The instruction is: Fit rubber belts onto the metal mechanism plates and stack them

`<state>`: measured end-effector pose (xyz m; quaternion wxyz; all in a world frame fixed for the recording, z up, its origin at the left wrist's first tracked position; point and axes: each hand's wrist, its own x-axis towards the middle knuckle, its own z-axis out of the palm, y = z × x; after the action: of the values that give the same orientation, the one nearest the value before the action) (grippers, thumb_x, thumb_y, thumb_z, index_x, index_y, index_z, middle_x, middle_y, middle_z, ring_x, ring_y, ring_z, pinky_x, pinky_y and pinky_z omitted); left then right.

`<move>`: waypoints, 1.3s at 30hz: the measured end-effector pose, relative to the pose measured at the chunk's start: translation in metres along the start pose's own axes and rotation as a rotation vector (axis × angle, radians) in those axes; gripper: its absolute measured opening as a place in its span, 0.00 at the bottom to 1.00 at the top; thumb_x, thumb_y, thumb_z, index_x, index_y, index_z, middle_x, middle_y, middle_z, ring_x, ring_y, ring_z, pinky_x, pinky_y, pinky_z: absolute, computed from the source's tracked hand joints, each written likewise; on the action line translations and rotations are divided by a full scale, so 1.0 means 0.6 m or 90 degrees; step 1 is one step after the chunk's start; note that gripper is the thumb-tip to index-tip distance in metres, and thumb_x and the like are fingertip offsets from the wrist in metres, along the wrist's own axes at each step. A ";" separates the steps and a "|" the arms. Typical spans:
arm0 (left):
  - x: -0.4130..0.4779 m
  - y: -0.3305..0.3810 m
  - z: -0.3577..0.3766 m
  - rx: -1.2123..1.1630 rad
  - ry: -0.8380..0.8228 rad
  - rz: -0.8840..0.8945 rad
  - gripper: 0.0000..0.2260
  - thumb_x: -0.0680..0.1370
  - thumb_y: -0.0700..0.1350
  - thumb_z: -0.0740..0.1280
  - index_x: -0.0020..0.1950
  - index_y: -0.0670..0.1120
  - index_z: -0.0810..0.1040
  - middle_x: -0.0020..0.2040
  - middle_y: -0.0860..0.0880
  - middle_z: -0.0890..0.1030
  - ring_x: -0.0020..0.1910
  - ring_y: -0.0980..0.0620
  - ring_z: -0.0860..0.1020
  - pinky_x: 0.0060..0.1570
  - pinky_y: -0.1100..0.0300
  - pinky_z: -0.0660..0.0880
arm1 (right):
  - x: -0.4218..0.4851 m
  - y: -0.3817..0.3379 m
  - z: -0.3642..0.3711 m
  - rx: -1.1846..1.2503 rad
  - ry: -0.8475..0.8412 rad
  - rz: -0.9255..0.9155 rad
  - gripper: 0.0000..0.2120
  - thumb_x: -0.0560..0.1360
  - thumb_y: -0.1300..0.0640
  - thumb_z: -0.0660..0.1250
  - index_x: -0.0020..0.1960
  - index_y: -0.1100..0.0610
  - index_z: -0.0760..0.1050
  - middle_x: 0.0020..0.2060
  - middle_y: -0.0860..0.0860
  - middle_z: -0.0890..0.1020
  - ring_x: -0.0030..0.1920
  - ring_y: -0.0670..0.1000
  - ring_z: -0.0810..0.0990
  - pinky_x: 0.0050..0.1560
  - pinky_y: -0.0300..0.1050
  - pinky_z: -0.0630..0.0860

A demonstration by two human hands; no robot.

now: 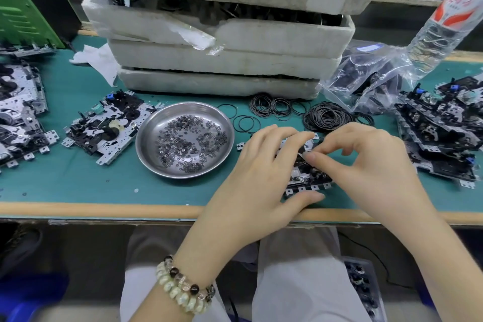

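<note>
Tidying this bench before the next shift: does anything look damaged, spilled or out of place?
Yes. The second foam tray in the stack has a broken front wall, with torn plastic film over the break. A few small bits lie on the green mat, outside the steel dish.

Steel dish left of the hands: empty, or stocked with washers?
Stocked. The steel dish holds a loose scatter of small dark washers across its floor, with bare metal showing around them.
</note>
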<state>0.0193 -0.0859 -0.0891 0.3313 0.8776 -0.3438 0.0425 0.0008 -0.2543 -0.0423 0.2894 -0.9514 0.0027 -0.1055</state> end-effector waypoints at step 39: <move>-0.001 0.004 0.000 0.006 -0.002 -0.013 0.31 0.78 0.55 0.70 0.76 0.44 0.66 0.71 0.47 0.68 0.71 0.47 0.63 0.71 0.49 0.63 | 0.049 0.019 -0.020 0.055 -0.203 0.039 0.08 0.60 0.38 0.73 0.31 0.41 0.81 0.33 0.62 0.78 0.29 0.49 0.66 0.34 0.46 0.64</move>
<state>0.0172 -0.0867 -0.0883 0.3269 0.8828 -0.3351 0.0392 0.0279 -0.2723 -0.0327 0.3297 -0.9423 -0.0185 0.0555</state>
